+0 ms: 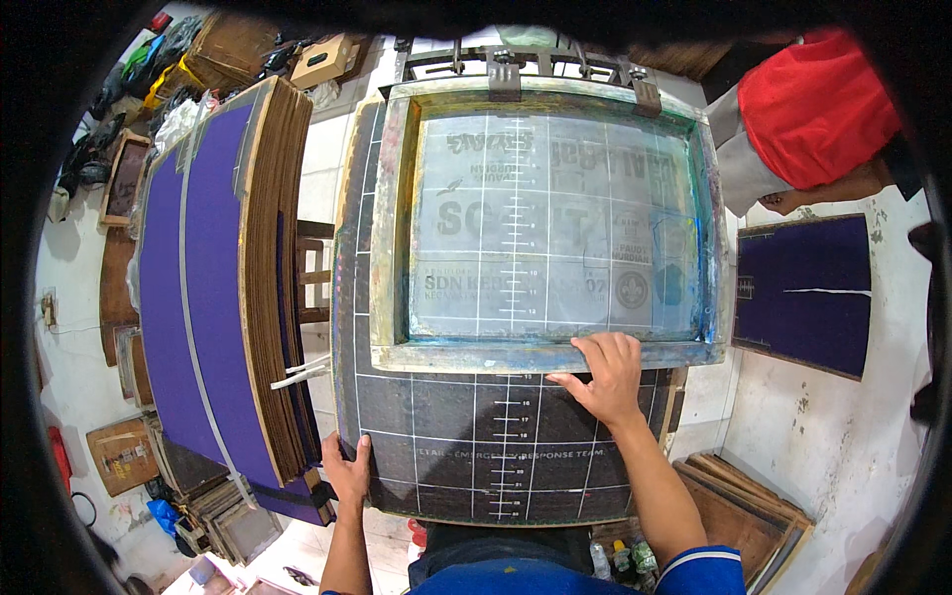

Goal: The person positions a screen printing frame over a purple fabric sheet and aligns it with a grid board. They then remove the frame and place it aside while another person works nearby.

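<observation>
A screen-printing frame [545,355] with a pale mesh [555,238] lies over the far part of a black gridded board [446,407]. Faint lettering and emblems show in the mesh, and coloured ink stains mark the wooden rails. My right hand [607,379] grips the near rail right of its middle, fingers over the top and thumb at the front. At the board's near left edge, my left hand [346,470] holds on with the thumb on top; its other fingers are partly hidden beside the edge. Metal hinge clamps [505,77] join the frame's far rail.
Left of the board stands a thick strapped stack of purple-faced boards [203,268]. A person in red [818,114] is at the far right, beyond a dark purple panel [805,296]. More wooden frames [744,521] lean at the lower right; bags [174,59] and boxes fill the far left.
</observation>
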